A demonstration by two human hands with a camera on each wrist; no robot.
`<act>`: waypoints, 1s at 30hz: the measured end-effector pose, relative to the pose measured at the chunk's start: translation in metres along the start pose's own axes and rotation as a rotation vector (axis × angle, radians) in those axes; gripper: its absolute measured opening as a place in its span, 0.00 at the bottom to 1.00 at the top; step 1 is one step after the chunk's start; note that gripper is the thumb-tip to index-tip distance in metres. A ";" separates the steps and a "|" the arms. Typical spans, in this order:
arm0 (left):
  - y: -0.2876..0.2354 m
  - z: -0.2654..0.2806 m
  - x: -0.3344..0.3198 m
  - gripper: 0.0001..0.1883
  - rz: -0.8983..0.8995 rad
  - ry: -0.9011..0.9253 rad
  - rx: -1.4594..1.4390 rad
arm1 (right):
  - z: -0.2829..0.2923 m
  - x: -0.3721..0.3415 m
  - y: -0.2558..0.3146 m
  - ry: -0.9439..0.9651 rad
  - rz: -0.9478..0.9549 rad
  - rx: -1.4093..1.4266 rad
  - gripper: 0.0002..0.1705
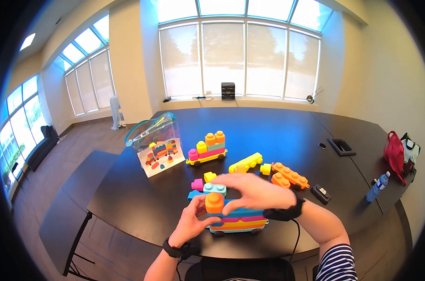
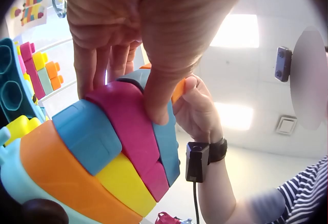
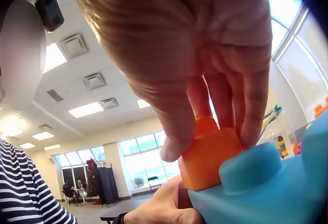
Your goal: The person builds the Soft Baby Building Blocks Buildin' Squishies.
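Observation:
A toy wagon stands near the table's front edge, stacked with orange, yellow, magenta and blue building blocks. My left hand holds the stack's left end; in the left wrist view its thumb lies over the upper blocks and the fingers reach round the far side. On top, beside a stud of the blue block, is an orange block. My right hand has thumb and fingers around that orange block from above. A light-blue block lies just behind the stack.
Behind stand a second loaded wagon and a clear bag with a picture card. Yellow wagon base, orange pieces, a small black device and a water bottle lie or stand to the right. Cables hang from both wrists.

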State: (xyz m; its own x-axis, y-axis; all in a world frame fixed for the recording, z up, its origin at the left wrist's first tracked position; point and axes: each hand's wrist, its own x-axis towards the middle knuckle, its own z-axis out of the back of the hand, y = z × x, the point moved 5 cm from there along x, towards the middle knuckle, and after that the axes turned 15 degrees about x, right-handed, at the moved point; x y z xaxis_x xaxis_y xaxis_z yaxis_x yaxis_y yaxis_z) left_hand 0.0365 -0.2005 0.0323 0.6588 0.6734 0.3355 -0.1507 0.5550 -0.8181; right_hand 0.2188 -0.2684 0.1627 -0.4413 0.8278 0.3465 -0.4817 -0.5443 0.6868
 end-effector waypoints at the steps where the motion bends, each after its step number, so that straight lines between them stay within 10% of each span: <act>1: -0.001 0.002 -0.001 0.43 -0.010 0.005 0.036 | 0.015 -0.010 0.006 -0.066 0.009 0.011 0.48; 5: 0.002 0.012 -0.004 0.47 0.033 0.142 0.295 | 0.073 -0.078 -0.024 -0.337 -0.225 0.140 0.57; 12: 0.017 -0.003 -0.007 0.41 0.193 0.301 0.396 | 0.011 -0.153 -0.103 -0.053 -0.626 0.184 0.53; 30: 0.008 -0.034 -0.001 0.34 0.076 0.346 0.644 | -0.030 -0.155 -0.149 -0.043 -0.452 0.109 0.40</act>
State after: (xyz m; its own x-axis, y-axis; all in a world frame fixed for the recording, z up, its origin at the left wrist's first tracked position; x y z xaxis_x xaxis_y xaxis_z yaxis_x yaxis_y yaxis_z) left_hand 0.0595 -0.2130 0.0094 0.8082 0.5878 0.0347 -0.5384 0.7615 -0.3609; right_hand 0.3357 -0.3198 -0.0124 -0.1729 0.9847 0.0216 -0.5353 -0.1123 0.8372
